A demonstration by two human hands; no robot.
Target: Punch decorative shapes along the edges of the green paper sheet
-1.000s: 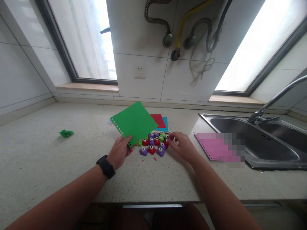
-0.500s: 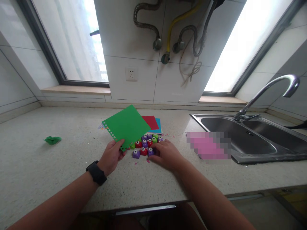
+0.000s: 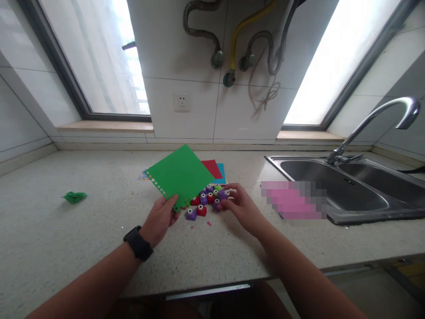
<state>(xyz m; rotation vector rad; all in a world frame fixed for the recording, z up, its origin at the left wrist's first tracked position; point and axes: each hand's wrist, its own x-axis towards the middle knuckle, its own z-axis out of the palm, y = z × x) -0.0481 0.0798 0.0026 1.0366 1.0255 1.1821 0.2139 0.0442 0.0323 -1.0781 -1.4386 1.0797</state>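
observation, hands. by the left hand [image 3: 162, 218], a green sheet [image 3: 181, 177] is held at its near corner, pinched between thumb and fingers; the sheet is kept tilted over the worktop [image 3: 186, 261], and part of the group of small punches is covered by it in this view. small shaped holes are seen punched in a row along its left edge, and more are seen along its near edge. a dark watch [image 3: 138, 243] is worn on the left wrist.

by the right hand [image 3: 245, 209], a purple punch [image 3: 223, 195] is grasped between thumb and fingertips, at the right side of the group; it is tilted. just below it, a second purple punch [image 3: 216, 205] is seen; whether it is touched by the thumb cannot be told.

observation, surroundings. other punches in purple, red and green are clustered by the sheet. at the front, a purple one [image 3: 191, 214] and a red one [image 3: 201, 210] are set side by side. pink scraps [image 3: 209, 223] are scattered nearer the edge. behind the group, a red sheet [image 3: 212, 168] is laid over a blue sheet [image 3: 219, 180]. at right, a pink sheet [image 3: 292, 201], obscured by pixelation, is placed beside the sink [image 3: 365, 215]. well to the left, a crumpled green piece [image 3: 75, 197] is noted.
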